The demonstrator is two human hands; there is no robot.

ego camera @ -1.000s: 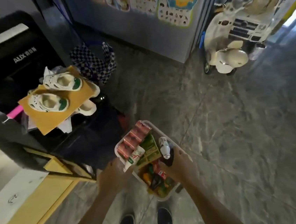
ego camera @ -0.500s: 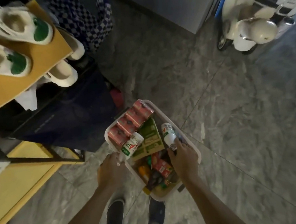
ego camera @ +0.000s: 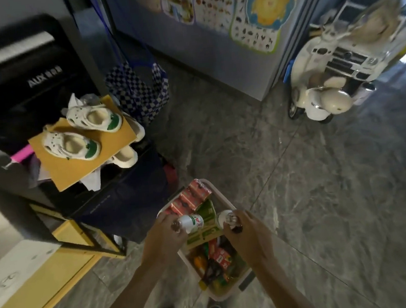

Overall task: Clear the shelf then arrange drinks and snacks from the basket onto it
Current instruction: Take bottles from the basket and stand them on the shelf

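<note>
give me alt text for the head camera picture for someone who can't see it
Seen from above, a person's left hand and right hand each hold a small white drink bottle over a white basket of drinks and snacks on a grey stone floor. To the left, white shoes sit on a yellow board; a toy scooter stands at right.

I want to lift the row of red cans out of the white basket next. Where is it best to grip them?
Probably by the two long sides of the shrink-wrapped row of red cans, coming from above: it lies flat along the far rim of the white basket, its top uncovered.
</note>
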